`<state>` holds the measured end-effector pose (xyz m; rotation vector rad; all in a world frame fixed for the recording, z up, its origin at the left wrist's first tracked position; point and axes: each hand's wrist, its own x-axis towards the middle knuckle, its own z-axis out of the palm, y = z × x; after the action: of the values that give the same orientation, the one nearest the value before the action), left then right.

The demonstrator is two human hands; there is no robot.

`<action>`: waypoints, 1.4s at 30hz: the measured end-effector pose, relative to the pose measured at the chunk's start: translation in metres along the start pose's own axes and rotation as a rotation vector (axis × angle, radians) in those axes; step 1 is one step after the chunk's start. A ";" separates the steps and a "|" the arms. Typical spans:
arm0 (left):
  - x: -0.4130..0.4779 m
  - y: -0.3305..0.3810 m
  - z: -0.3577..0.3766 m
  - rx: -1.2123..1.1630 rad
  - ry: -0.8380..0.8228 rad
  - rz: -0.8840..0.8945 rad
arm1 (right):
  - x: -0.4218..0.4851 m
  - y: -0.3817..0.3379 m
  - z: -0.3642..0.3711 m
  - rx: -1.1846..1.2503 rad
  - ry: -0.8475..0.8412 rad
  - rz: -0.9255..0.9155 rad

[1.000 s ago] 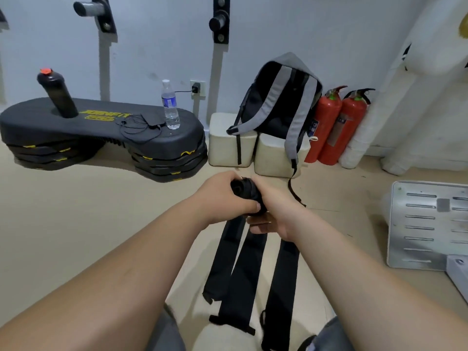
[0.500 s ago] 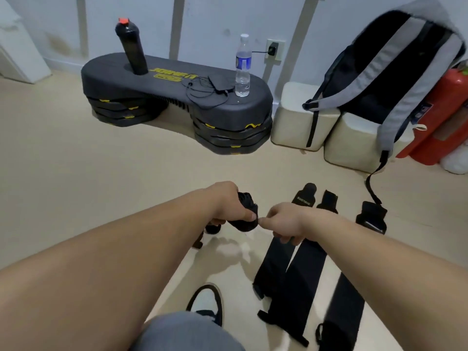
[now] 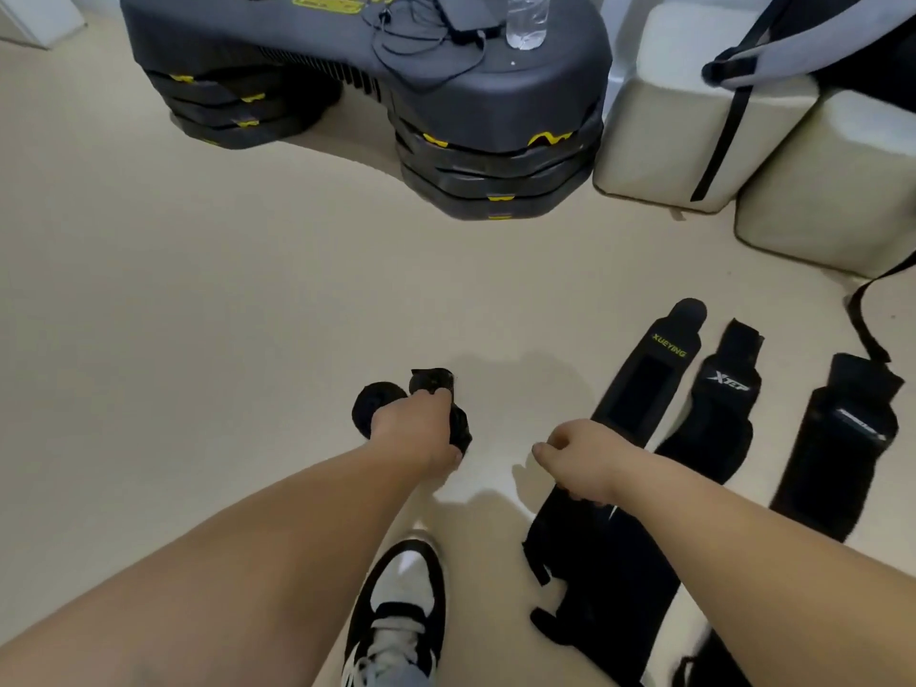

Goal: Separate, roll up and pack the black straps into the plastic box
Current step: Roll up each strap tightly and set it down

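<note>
While my left hand grips a rolled strap at frame centre, beside another roll on the floor, I should set it down tail-under. My right hand curls over the flat straps, lower right; grip unclear. No plastic box shows.

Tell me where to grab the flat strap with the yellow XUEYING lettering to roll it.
Best, I think: pinch the XUEYING strap at its rounded far end, across the width, coming from above and from its left. It lies flat; that tip lies free on bare floor, while the XTEP strap crowds its right edge and your right hand and forearm cover the near end.
</note>
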<state>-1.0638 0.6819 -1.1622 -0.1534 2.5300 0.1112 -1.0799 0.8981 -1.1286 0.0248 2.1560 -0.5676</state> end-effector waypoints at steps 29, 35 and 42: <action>-0.008 0.157 0.112 -0.424 -0.144 -0.152 | -0.057 0.145 -0.008 0.003 -0.034 0.194; -0.010 0.155 0.121 -0.608 -0.259 -0.085 | -0.053 0.143 -0.012 0.023 -0.071 0.202; -0.041 0.157 0.044 -1.045 -0.284 0.008 | -0.070 0.105 -0.035 0.044 -0.043 0.148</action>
<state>-1.0269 0.8456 -1.1674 -0.4863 1.9510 1.3391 -1.0405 1.0193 -1.0979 0.1928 2.0792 -0.5250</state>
